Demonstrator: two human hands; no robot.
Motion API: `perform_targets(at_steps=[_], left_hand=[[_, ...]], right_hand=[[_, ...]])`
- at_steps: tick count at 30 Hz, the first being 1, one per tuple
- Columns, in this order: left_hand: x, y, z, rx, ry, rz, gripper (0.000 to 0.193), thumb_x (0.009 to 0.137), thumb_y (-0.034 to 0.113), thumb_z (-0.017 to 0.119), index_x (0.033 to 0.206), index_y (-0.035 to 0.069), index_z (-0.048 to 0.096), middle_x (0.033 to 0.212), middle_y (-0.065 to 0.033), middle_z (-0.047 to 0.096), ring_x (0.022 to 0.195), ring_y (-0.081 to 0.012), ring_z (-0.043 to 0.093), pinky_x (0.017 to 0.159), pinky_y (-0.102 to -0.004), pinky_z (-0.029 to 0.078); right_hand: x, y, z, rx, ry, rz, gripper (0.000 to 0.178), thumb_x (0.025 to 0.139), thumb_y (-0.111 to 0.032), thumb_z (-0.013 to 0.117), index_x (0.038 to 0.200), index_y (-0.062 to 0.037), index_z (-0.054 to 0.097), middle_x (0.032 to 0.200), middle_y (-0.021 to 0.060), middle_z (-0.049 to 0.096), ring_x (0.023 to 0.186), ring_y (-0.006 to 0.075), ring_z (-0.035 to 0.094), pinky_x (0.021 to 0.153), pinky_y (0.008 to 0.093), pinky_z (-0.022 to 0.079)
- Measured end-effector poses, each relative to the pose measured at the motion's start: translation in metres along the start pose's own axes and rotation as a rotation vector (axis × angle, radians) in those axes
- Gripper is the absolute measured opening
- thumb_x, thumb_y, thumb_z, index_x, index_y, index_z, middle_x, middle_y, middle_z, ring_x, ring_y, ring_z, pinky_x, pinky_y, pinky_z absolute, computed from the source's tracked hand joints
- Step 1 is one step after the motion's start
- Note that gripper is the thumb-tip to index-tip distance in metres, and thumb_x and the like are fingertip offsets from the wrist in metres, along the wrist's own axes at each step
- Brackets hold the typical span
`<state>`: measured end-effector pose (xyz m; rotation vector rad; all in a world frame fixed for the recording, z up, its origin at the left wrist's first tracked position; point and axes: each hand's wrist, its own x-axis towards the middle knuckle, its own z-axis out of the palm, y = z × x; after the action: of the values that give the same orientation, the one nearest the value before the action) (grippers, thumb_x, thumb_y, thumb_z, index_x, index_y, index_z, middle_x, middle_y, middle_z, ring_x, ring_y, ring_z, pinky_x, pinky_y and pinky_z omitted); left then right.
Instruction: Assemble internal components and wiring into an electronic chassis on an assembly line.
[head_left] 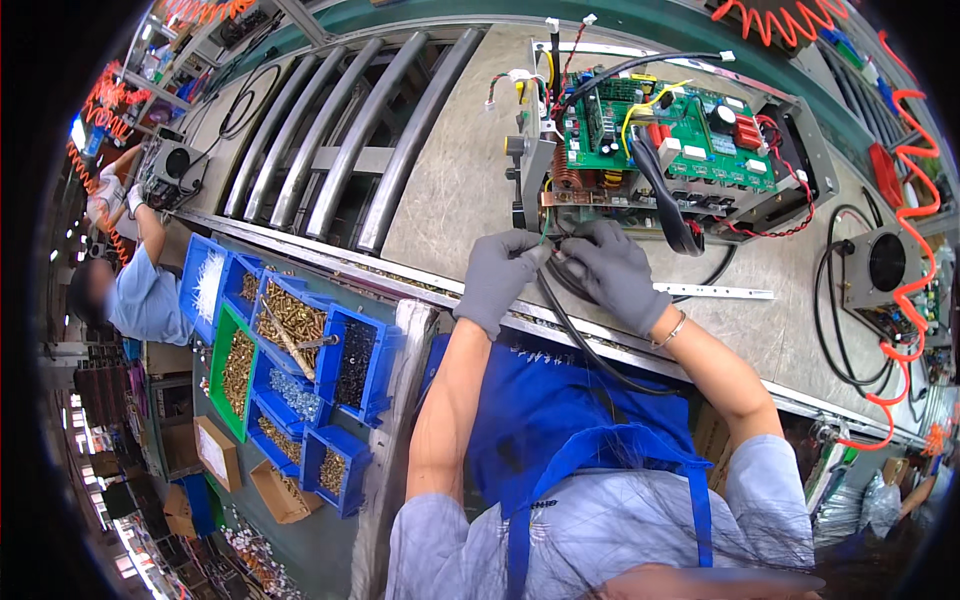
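An open grey metal chassis (pixel 800 165) lies on the conveyor belt with a green circuit board (pixel 690 135), copper coils and several coloured wires inside. My left hand (pixel 500 275), in a grey glove, pinches thin wires at the chassis's near edge. My right hand (pixel 615 275), also gloved, grips the same thin wires (pixel 553 243) just to the right, fingertips almost meeting the left hand's. A thick black cable (pixel 590 345) runs from the chassis down under my hands toward my blue apron.
Blue and green bins (pixel 285 345) of screws and small parts sit at my left. A second chassis with a fan (pixel 885 265) lies on the belt at right, beside an orange coiled hose (pixel 915 280). Another person (pixel 140 280) works far left. Curved grey rails (pixel 340 150) cross the belt.
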<state>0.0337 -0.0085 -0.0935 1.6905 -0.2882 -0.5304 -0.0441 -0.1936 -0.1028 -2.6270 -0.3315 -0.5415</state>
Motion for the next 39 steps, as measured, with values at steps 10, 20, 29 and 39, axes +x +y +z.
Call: perform_targets(at_steps=[10,20,29,39], left_hand=[[0.002,-0.01,0.018,-0.254,0.015,0.023,0.017,0.09,0.009,0.064,0.1,-0.003,0.069,0.084,-0.003,0.066,0.071,-0.0089,0.059,0.062,-0.0238,0.048],[0.004,-0.007,0.039,0.124,0.087,0.173,0.016,0.086,0.008,0.066,0.1,-0.001,0.068,0.085,-0.012,0.069,0.075,-0.0172,0.067,0.068,-0.0295,0.052],[-0.009,-0.015,0.051,0.304,0.315,0.226,0.015,0.09,0.007,0.062,0.099,-0.004,0.064,0.072,-0.0097,0.065,0.063,-0.0137,0.062,0.061,-0.0289,0.05],[0.001,-0.016,0.041,0.107,0.205,0.102,0.015,0.093,0.008,0.06,0.101,-0.004,0.063,0.077,-0.0058,0.065,0.069,-0.01,0.063,0.059,-0.0234,0.051]], right_hand=[[0.017,0.007,-0.013,0.598,-0.205,0.443,0.037,0.088,-0.028,0.065,0.116,-0.0053,0.058,0.109,0.0146,0.066,0.096,0.0316,0.065,0.082,0.0384,0.051],[0.022,0.012,-0.032,0.58,-0.395,0.49,0.04,0.091,-0.026,0.061,0.126,-0.0073,0.059,0.108,0.0186,0.067,0.089,0.0318,0.067,0.078,0.0384,0.051],[0.025,0.03,-0.035,0.085,-0.385,0.046,0.032,0.087,-0.026,0.062,0.118,-0.0194,0.064,0.088,0.0124,0.064,0.073,0.0329,0.064,0.061,0.0438,0.049],[0.049,0.017,-0.028,-0.19,-0.673,-0.028,0.024,0.083,-0.026,0.061,0.105,-0.0162,0.066,0.081,0.0132,0.063,0.071,0.0336,0.063,0.058,0.0433,0.048]])
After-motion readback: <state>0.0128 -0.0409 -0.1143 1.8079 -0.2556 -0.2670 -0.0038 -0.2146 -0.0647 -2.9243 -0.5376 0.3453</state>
